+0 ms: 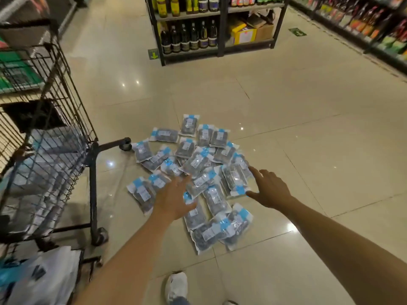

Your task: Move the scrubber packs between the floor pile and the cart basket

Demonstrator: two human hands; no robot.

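Both hands reached with fingers spread wide, holding nothing: the left hand and right hand hovered over the packets heaped on the floor beside the cart.

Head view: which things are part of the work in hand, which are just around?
In hand:
- pile of sealed packets on the floor tiles
- left hand, fingers spread over the pile
- right hand, open beside a packet
- wire cart holding similar packets

Just around:
- bottle shelf
- cardboard boxes
- white shoe
- plastic bag
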